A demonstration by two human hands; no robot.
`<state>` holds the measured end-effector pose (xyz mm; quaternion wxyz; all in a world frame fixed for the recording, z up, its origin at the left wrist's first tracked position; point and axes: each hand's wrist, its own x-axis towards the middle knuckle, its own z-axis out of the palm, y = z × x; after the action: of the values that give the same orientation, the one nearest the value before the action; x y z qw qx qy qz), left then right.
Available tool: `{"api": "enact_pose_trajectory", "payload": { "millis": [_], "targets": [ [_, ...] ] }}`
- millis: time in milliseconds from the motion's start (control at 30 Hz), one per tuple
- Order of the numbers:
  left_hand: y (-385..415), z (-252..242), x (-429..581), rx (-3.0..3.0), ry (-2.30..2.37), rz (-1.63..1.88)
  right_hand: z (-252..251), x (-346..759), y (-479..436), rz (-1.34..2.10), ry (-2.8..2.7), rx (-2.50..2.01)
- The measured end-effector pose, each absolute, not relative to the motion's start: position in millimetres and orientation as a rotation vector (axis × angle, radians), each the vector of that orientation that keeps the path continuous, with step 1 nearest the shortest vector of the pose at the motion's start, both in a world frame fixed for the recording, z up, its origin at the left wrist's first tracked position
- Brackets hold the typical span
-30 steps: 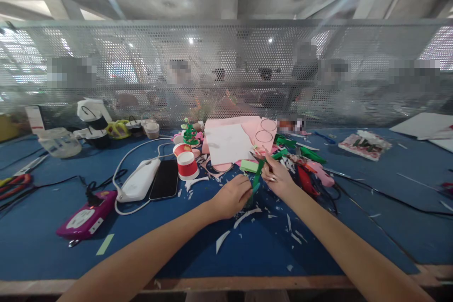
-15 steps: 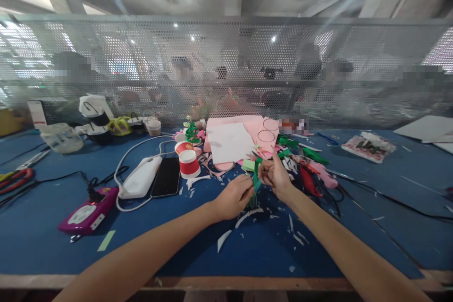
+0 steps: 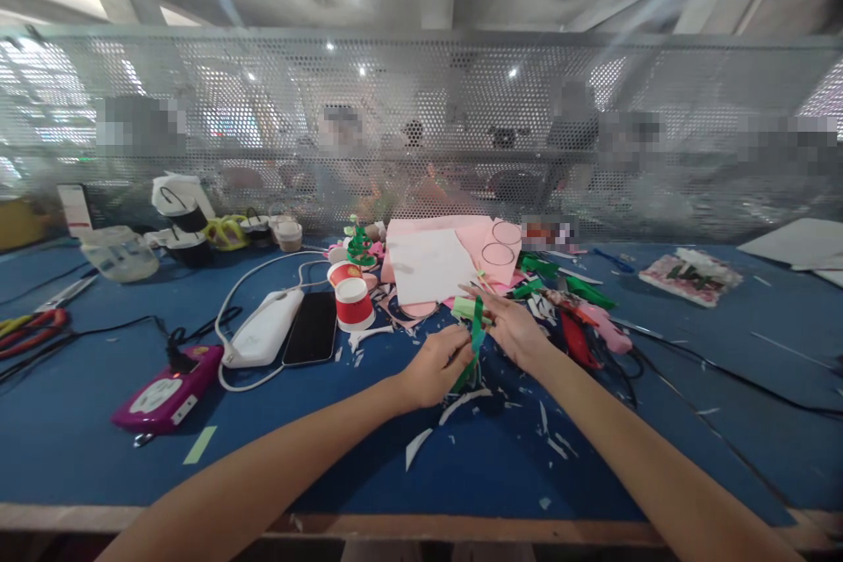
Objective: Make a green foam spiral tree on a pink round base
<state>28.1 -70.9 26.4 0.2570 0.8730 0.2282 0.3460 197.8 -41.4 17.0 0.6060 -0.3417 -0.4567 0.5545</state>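
My left hand (image 3: 438, 362) is closed on a narrow green strip (image 3: 477, 327), which stands up from its fingertips. A lower stretch of the same green material hangs beside those fingers. Just to the right is my right hand (image 3: 517, 329), its fingers stretched out toward the upper left, very near the strip's upper end. Whether they touch the strip is unclear. Behind the hands lies a light-green sticky-note pad (image 3: 463, 307), partly covered by the strip and fingers. A white paper sheet (image 3: 431, 265) rests on pink paper (image 3: 500, 233) beyond.
Red-and-white paper cups (image 3: 354, 306), a black phone (image 3: 309, 329), a white power bank (image 3: 265, 329) and a purple power strip (image 3: 169, 386) lie left. A small green spiral tree (image 3: 359, 248) stands behind the cups. Right are green scraps (image 3: 586, 290) and a pink glue gun (image 3: 609, 332).
My right hand's fingers have straightened and lowered from their raised, curled pose beside the green strip. My left hand keeps its hold, almost in place. The view has shifted slightly.
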Motion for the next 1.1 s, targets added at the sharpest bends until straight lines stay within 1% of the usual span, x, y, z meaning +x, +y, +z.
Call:
{"api": "enact_pose_trajectory", "payload": {
  "millis": [200,533,767,967,1100],
  "targets": [
    [-75.8,26.1,29.3,2.383,0.542,0.902,12.1,196.3,-38.4,1.177,-0.916,-0.746],
    [-78.9,27.4,30.5,2.519,0.45,0.826,9.4,191.8,-41.3,1.219,-0.836,-0.726],
    [-77.4,25.6,30.1,2.537,0.437,0.829,10.6,195.1,-39.2,1.202,-0.678,-0.804],
    [-78.9,23.8,30.4,2.627,0.359,0.788,6.7,197.8,-35.5,1.247,-0.774,-0.918],
    [-80.0,25.8,29.7,2.617,0.331,0.762,6.9,194.9,-39.2,1.181,-0.847,-0.968]
  ]
}}
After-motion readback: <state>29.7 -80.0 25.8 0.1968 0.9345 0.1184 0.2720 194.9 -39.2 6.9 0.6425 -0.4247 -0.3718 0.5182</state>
